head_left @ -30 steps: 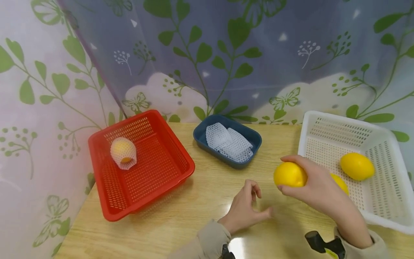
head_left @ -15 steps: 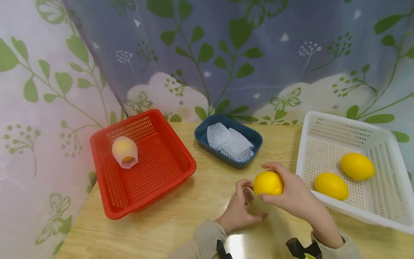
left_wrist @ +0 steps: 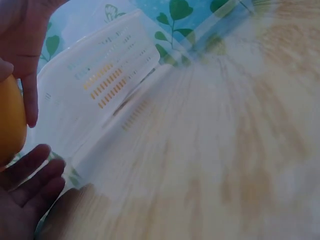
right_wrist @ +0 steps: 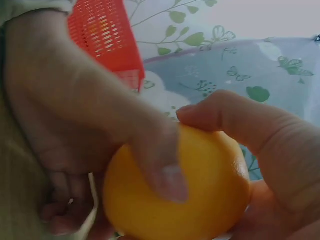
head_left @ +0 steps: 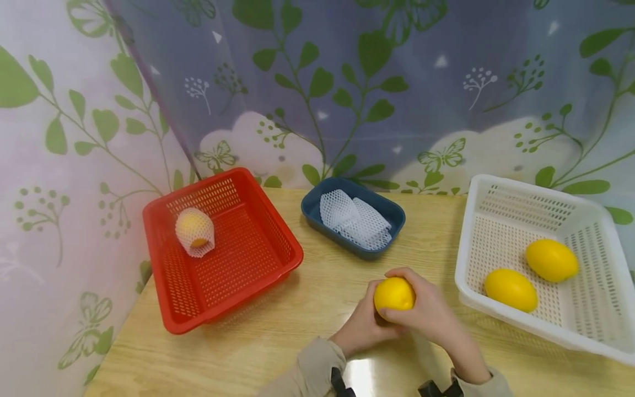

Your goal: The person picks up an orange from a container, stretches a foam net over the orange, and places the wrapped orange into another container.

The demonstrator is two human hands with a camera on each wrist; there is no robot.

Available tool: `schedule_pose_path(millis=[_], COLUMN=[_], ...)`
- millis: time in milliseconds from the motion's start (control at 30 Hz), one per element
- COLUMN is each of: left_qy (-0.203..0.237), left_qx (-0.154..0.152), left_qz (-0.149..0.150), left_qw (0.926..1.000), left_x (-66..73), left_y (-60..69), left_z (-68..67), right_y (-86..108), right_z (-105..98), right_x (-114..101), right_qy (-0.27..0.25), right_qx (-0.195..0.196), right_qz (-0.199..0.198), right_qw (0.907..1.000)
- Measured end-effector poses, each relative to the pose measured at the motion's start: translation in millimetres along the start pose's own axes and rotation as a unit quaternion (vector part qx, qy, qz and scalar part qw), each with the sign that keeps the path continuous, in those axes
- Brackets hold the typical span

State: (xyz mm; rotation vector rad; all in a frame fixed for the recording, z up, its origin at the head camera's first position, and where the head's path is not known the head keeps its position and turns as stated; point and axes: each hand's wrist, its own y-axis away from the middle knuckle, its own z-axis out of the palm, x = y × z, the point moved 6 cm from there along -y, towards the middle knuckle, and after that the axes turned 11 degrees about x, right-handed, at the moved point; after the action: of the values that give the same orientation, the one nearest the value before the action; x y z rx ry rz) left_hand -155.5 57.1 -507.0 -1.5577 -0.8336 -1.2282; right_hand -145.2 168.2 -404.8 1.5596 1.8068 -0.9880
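A yellow lemon (head_left: 394,294) is held between both hands above the table. My right hand (head_left: 426,314) grips it from the right, thumb on the near side and fingers over the top. From the left, my left hand (head_left: 359,325) holds it. In the right wrist view the left thumb lies across the lemon (right_wrist: 200,185), and the right fingers and thumb surround its other side. Only an edge of the lemon (left_wrist: 11,120) shows in the left wrist view, with parts of hands around it. The left fingers are partly hidden behind the fruit.
A white basket (head_left: 463,248) at right holds two lemons (head_left: 511,289). At left, a red basket (head_left: 223,314) holds one fruit in a foam net (head_left: 195,231). Between them, a dark blue tray (head_left: 310,212) holds white foam nets (head_left: 354,218). Patterned curtain (head_left: 297,127) hangs behind the table (head_left: 238,353).
My right hand has carried the lemon leftward and slightly down, from the white basket's edge to my left hand. My left hand has stayed nearly in place and now holds the lemon too.
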Motion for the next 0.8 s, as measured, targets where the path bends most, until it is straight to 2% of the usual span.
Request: schedule_pose_path(millis=[133,333,433,567,700,800], left_qy=[0.055,0.146,0.182,0.220,0.199,0.172], left_qx=[-0.010,-0.016,-0.028,-0.035,0.005,0.049], left_qz=[-0.031,-0.068,-0.079,-0.092,-0.107,-0.129], left_qw=[0.9980,0.9868,0.9798,0.9705,0.9741,0.9754], left_x=[-2.8,-1.2,-0.8,1.6,2.1,-1.5], left_y=[-1.5,-5.5,-5.4,-4.5,-5.5,-6.3], left_z=[-1.8,-7.5,-8.6,-8.7,-11.2,-13.3], right_y=[0.6,2.3,3.6,4.6,5.3,6.1], right_z=[6.8,19.7,25.6,31.2,36.8,41.5], right_x=[7.1,21.2,28.4,35.8,41.4,44.9], right_qy=[-0.013,-0.075,-0.123,-0.197,-0.251,-0.266], right_qx=[0.027,0.044,0.047,0.049,0.043,0.040], right_qz=[-0.019,-0.066,-0.082,-0.099,-0.114,-0.107], right_qw=[0.9994,0.9940,0.9879,0.9741,0.9603,0.9571])
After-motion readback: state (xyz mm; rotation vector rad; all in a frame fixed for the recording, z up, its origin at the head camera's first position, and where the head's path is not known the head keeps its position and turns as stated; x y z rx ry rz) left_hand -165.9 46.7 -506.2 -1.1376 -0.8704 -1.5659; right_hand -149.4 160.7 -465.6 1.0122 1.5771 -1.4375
